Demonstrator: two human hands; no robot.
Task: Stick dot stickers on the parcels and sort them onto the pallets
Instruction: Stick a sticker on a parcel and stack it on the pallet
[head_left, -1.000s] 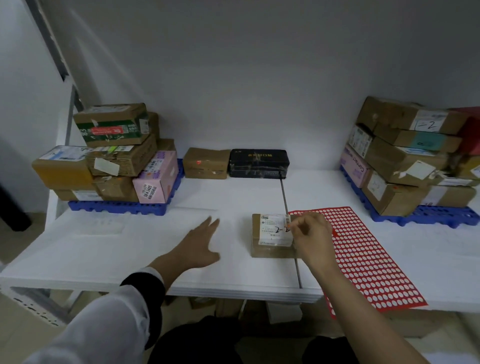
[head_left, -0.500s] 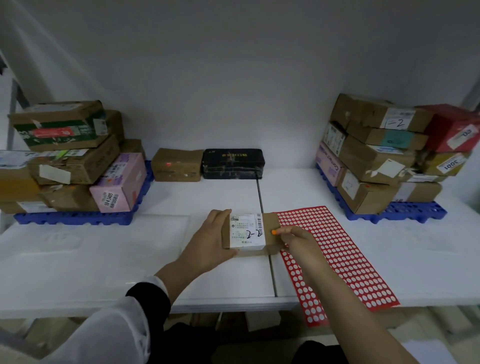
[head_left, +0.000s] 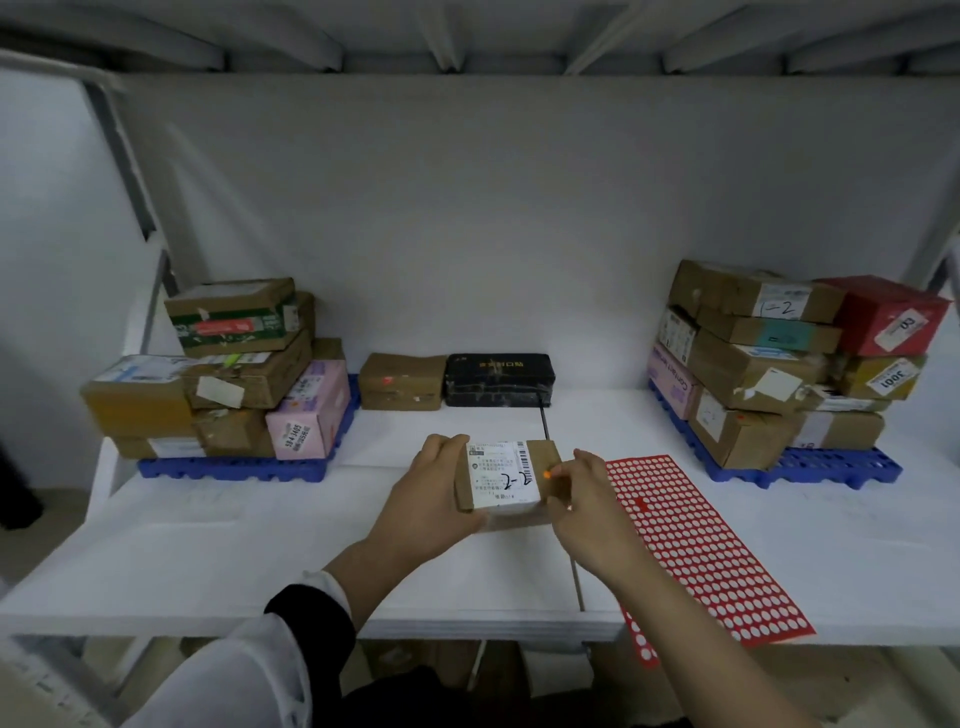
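Note:
A small brown parcel (head_left: 543, 457) with a white shipping label marked "-2" is tilted up off the white table in front of me. My left hand (head_left: 431, 499) grips its left side. My right hand (head_left: 587, 499) pinches a small orange dot sticker (head_left: 546, 473) against the parcel's right part, beside the label. The red sticker sheet (head_left: 696, 540), mostly peeled to white holes, lies flat to the right of my right hand. A blue pallet (head_left: 234, 467) at the left and another blue pallet (head_left: 810, 467) at the right each carry stacked parcels.
A brown parcel (head_left: 402, 382) and a black box (head_left: 498, 379) stand side by side at the back by the wall. A seam (head_left: 574, 566) runs between the two table halves. The white table (head_left: 208, 561) has its front edge near me.
My left hand went from flat on the table to gripping the parcel and lifting it tilted. My right hand brought the orange dot onto the parcel. The view rose.

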